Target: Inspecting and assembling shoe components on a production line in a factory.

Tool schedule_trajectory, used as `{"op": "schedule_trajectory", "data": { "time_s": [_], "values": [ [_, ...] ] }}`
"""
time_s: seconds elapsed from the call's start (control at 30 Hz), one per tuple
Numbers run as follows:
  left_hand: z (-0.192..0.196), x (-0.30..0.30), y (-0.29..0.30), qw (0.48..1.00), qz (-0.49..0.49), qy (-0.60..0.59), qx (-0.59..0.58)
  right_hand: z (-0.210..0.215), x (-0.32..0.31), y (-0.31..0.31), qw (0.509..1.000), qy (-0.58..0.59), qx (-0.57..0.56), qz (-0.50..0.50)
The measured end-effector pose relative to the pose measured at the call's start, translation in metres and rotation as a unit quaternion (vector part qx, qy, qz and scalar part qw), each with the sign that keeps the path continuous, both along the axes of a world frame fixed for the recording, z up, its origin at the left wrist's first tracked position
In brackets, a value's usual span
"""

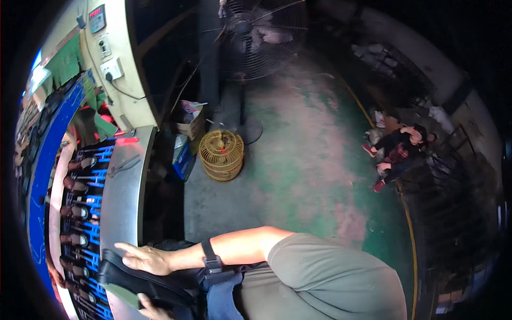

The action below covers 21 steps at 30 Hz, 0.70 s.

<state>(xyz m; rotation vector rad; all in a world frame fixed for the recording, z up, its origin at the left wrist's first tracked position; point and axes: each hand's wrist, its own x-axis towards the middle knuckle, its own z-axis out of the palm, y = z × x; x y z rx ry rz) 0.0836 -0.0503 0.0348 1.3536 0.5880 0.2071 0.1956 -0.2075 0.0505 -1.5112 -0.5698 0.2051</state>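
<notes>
My right hand (145, 260), with a black band (210, 261) on its wrist, lies over a black, smooth, rounded item (128, 276) at the bench edge. Its index finger stretches out and the other visible fingers are apart from it. Lower down, my left hand (152, 308) is partly cut off by the frame's lower edge. The left thumb presses at the end of a curved olive-green piece (122, 294) beside the black item; the other fingers are hidden. What kind of things these two are, I cannot make out.
Left of the metal bench (122, 186), blue holders (93, 216) carry several brown shoe-like pieces (74, 212). Pliers (124, 166) lie on the bench. A round wicker cage (221, 154), a large fan (245, 29) and a seated person (402, 152) are farther off.
</notes>
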Motion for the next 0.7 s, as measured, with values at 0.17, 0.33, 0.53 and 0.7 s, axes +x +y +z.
{"op": "schedule_trajectory", "data": {
  "time_s": [0.17, 0.33, 0.53, 0.7],
  "values": [
    [0.039, 0.006, 0.006, 0.972, 0.146, -0.173, 0.058, 0.001, -0.064, 0.036, 0.965, -0.208, -0.158, -0.025],
    [0.004, 0.005, 0.051, 0.913, 0.347, -0.206, -0.052, -0.01, -0.045, 0.09, 0.978, -0.171, -0.091, 0.078],
    [-0.026, -0.019, 0.263, 0.919, 0.373, -0.09, -0.088, -0.061, 0.044, 0.249, 0.894, 0.045, -0.229, 0.382],
    [-0.067, -0.005, 0.487, 0.902, 0.431, -0.026, 0.027, -0.127, 0.128, 0.4, 0.899, -0.102, -0.332, 0.266]
  ]
}}
